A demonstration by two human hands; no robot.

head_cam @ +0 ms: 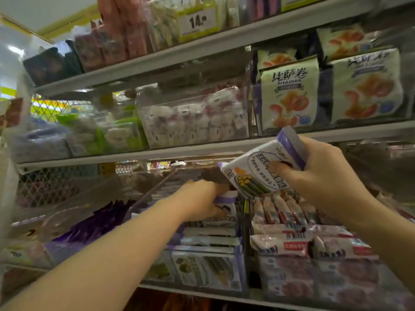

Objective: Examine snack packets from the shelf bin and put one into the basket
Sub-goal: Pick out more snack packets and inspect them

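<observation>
Head view: my right hand (pixel 323 176) grips a snack packet (pixel 258 173) right of centre, left hand (pixel 199 198) pinches a second packet (pixel 224 212) in the shelf bin (pixel 202 249), both likely light, crinkly and slippery, so hold by edges.

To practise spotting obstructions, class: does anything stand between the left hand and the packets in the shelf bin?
Nothing visible does. The left hand grips a bin packet inside the shelf bin; the right hand holds the lifted packet above and aside.
</observation>
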